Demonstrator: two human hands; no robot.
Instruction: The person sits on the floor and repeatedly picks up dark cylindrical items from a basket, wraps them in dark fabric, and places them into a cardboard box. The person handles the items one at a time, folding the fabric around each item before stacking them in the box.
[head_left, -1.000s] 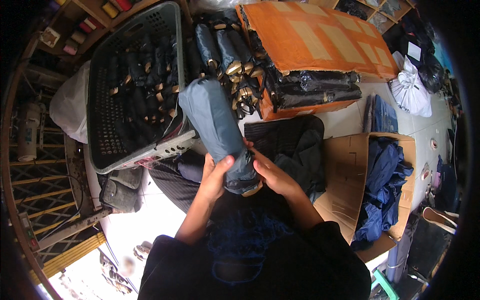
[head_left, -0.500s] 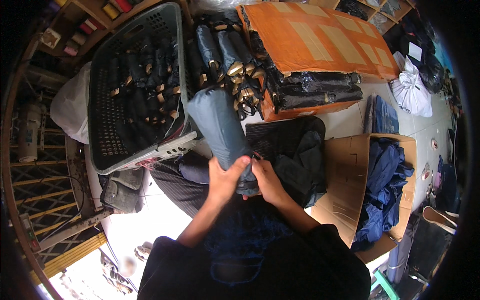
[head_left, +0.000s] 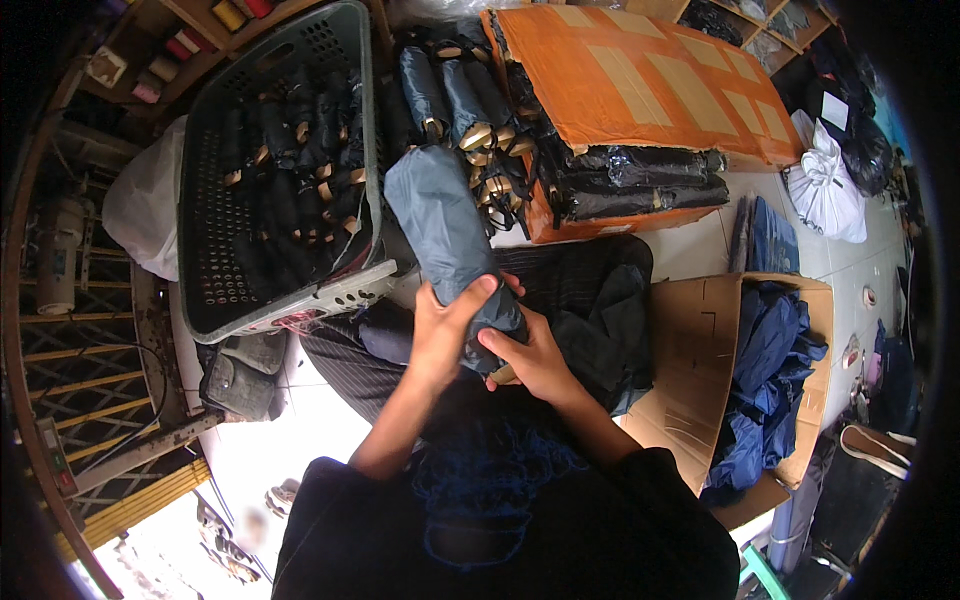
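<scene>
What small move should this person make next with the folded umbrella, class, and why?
Perhaps stroke the folded blue-grey umbrella smooth with the right hand while the left hand steadies it: its surface shows creases, and both hands clasp its lower part, so one could hold while the other presses.

Black short-sleeved shirt (head_left: 620,530), blue print (head_left: 480,490); apparently pinstriped trousers (head_left: 345,365).

Workshop; thread spools (head_left: 183,43), laden basket (head_left: 208,262)
</scene>
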